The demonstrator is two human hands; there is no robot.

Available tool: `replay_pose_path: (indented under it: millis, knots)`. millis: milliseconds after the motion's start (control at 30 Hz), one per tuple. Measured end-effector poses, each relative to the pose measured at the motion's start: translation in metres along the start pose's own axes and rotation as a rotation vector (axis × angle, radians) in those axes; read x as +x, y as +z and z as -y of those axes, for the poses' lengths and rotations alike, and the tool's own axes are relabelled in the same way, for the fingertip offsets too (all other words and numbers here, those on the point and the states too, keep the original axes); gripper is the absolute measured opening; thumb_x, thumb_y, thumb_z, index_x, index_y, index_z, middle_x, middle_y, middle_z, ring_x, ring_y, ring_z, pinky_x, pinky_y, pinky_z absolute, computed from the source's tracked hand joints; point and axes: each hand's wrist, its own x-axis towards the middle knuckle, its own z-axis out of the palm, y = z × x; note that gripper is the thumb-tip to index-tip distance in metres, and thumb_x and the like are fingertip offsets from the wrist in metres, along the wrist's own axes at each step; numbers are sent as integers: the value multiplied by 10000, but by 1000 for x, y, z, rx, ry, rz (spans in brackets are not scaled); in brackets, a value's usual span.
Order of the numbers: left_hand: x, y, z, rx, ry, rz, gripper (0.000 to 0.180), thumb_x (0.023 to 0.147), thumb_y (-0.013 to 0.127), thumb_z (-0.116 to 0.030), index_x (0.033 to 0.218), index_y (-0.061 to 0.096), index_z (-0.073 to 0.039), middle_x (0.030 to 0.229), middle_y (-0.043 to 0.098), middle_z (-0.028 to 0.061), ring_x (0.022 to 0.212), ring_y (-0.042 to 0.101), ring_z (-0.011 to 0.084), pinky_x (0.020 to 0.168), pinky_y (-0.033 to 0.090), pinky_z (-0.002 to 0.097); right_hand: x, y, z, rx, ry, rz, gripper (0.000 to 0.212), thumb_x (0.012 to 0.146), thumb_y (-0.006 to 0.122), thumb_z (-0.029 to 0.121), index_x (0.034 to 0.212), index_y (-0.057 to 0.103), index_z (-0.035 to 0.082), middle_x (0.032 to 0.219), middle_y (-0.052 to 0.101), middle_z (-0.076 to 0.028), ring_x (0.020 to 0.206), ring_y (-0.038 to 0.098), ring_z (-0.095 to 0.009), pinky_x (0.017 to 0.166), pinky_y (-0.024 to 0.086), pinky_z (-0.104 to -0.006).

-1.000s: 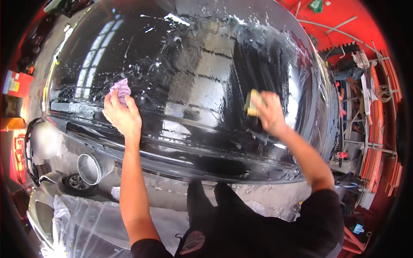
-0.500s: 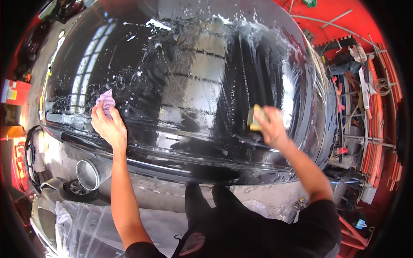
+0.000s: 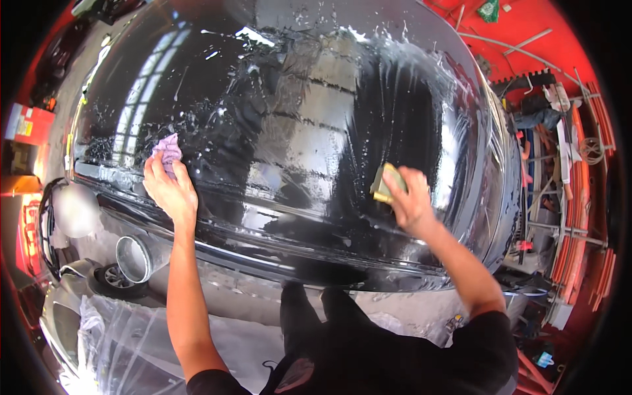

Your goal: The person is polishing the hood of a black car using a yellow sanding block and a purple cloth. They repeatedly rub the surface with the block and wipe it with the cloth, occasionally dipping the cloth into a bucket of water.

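A glossy black car panel (image 3: 217, 158) stretches across the view, streaked with whitish wet residue and suds. On its left part my left hand (image 3: 171, 193) grips a crumpled purple cloth (image 3: 168, 150), pressed against the surface. Farther right, my right hand (image 3: 413, 203) is closed round a small yellow block (image 3: 381, 191), like a sponge or scraper, that rests on the panel; its exact kind is unclear. Around this block the surface looks dark and streaked, while thicker suds (image 3: 421, 56) lie toward the far edge.
A bucket (image 3: 133, 259) and a wheel (image 3: 116, 276) are on the floor at the lower left, beside a car under plastic sheeting (image 3: 131, 342). Along the right stands a rack (image 3: 571, 197) with orange-red bars. A red box (image 3: 31, 125) is at the far left.
My right hand and the yellow block have shifted slightly left, and the block is more tilted. The left hand stays on the cloth. The whole view has moved a little.
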Motion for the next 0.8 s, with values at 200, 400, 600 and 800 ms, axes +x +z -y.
replay_pose_path:
  millis: [200,400,600,800]
  knots:
    - [3,21,-23,-109,15,8,440,1028,635,-274,1383,649,-15,1432,600,271,1269,576,467,1134,401,546,224,32,-230,-414,146,-259,462,1023,704,251,1477,656,180,1115,663,-176,1013,622,-406,840,512,-529]
    - [-2,3,11,11,-2,4,448,1028,638,-293,1386,645,-24,1441,602,255,1293,579,448,1146,389,561,138,40,-86,-217,118,-202,601,971,740,200,1549,584,157,1192,622,-197,1092,595,-392,947,494,-521]
    - [-5,6,7,-31,-12,16,445,1040,617,-292,1381,651,-9,1439,605,256,1294,578,455,1142,393,550,14,2,-57,-79,-74,-32,652,852,748,49,1496,666,106,1356,618,-269,1245,598,-455,1052,483,-550]
    - [3,20,-13,-110,28,33,441,1054,605,-285,1382,645,7,1431,609,271,1296,572,462,1133,396,554,165,10,-252,-420,333,-281,461,1040,684,242,1497,652,185,1241,622,-220,1128,606,-414,928,509,-560]
